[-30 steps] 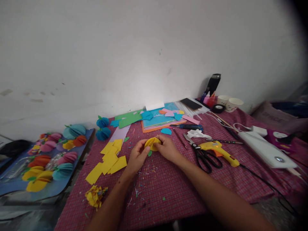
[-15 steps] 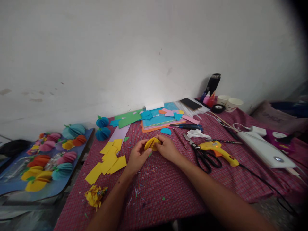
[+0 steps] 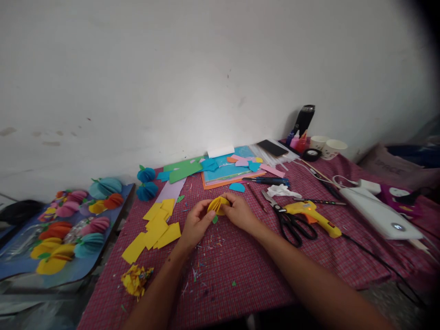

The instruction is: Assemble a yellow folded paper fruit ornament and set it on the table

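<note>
Both of my hands hold a small yellow folded paper ball (image 3: 217,205) just above the red checked tablecloth (image 3: 240,266). My left hand (image 3: 196,223) pinches its left side and my right hand (image 3: 239,212) grips its right side. A small green paper leaf (image 3: 214,219) shows just under the ball between my hands. Several cut yellow paper pieces (image 3: 154,228) lie to the left of my left hand.
Black scissors (image 3: 290,222) and a yellow glue gun (image 3: 314,217) lie to the right. Coloured paper sheets (image 3: 227,170) and blue paper balls (image 3: 147,183) sit near the wall. A crumpled yellow scrap (image 3: 135,279) lies front left. A blue board (image 3: 68,229) carries several finished paper balls.
</note>
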A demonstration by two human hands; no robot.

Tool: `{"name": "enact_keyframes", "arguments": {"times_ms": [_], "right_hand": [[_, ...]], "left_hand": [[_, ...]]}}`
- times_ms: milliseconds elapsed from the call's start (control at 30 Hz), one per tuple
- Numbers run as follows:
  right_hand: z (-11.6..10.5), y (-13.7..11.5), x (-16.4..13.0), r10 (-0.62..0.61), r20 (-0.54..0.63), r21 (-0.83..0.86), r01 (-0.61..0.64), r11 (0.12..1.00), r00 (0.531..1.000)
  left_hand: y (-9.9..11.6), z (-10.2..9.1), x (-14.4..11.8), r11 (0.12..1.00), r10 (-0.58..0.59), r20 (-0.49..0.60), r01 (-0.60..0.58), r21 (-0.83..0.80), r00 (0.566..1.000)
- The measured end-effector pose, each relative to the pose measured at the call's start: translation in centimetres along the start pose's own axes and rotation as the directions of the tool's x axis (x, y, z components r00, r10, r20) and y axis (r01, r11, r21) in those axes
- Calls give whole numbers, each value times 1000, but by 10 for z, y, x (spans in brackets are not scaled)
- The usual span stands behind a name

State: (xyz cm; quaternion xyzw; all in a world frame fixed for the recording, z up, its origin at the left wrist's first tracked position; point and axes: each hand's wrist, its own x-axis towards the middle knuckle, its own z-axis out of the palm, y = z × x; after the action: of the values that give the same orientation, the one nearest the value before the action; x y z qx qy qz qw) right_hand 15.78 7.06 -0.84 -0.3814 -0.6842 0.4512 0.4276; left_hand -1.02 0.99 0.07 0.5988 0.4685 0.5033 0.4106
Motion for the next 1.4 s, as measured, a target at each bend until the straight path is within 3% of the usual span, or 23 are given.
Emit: {"name": "enact_keyframes", "arguments": {"times_ms": [233,433,733,1133,1400], "right_hand": [[1,-1,0,-25,0,21,25,999,1000],[4,-3,-2,-6,-152,38,12,999,988],[-3,-16,-5,-65,2,107,65,992,998],[-1,-5,0,-75,-5,-105,74,992,997],[2,-8,-3,-24,-47,-89,20,996,999]], "left_hand": [[-2,3,2,1000,-3,-42,3,3,999],[-11,6,2,999,21,-34,-22,-31,999],[-13,3,5,999,-16,-157,22,34,987],[-11,3,4,995,0,-182,18,99,983],[-9,3,3,991,-8,-207,35,127,978]]}}
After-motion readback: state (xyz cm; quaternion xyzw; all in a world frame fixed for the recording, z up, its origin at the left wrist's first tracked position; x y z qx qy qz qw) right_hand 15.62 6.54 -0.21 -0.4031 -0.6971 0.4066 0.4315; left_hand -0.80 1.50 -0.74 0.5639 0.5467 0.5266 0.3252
